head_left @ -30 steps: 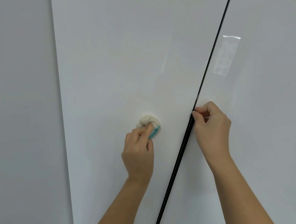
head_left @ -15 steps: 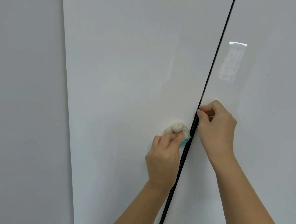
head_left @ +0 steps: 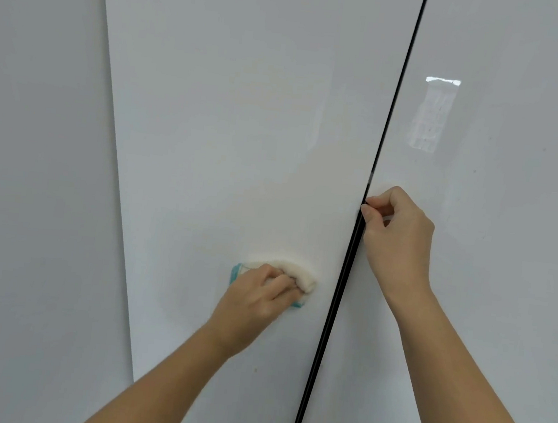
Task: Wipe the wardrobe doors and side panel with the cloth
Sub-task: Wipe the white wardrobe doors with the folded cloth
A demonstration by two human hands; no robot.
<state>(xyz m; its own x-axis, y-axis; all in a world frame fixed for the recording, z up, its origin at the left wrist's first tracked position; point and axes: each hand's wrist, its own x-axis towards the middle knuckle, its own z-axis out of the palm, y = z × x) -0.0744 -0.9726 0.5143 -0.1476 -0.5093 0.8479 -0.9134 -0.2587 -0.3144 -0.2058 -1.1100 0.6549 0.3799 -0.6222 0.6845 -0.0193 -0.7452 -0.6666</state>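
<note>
Far to the left of the dark seam (head_left: 380, 153) stands a flat grey surface (head_left: 32, 185); I cannot tell whether it is the wardrobe's side panel or a wall. Next comes the left door (head_left: 228, 120), glossy white, its right edge meeting the seam.

Low on this door, just left of the seam, the left hand (head_left: 258, 298) presses the cloth (head_left: 293, 275) against the panel. The grip is clenched, fingers curled over a white wad with teal edging showing at either side. The step in hand looks to be wiping the lower right part of the left door.

To do it well, I judge, the wad should be opened out somewhat so that more cloth meets the gloss. Pressure should be even and the strokes overlapping, running right up to the seam without snagging the cloth in it. Gloss shows streaks, so each pass wants checking against the light.

At the seam, higher than the cloth, the right hand (head_left: 399, 234) has its fingers curled. Thumb and forefinger seem to pinch the edge of the right door (head_left: 505, 269), which should stop the doors rocking under pressure. High on that door, right of the seam, a bright reflection (head_left: 436, 114) would help in spotting smears.
</note>
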